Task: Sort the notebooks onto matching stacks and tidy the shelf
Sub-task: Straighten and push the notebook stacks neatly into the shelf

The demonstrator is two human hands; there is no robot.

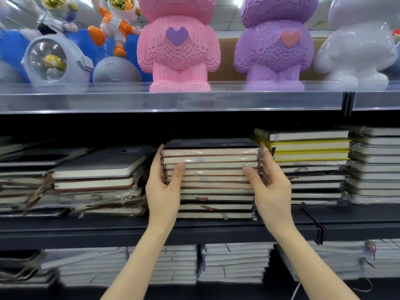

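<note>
Two-handed grip on the middle stack (213, 180): my left hand (163, 191) at nine o'clock, right hand (271, 189) at three. Squaring it, I reckon; next needs an even push.

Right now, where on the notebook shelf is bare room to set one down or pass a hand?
Roomiest: the dark gap above the low left stacks, under the upper shelf. A bare shelf strip runs before the yellow stack. Crowded: left hand and right hand fill the gaps beside the centre stack.
</note>
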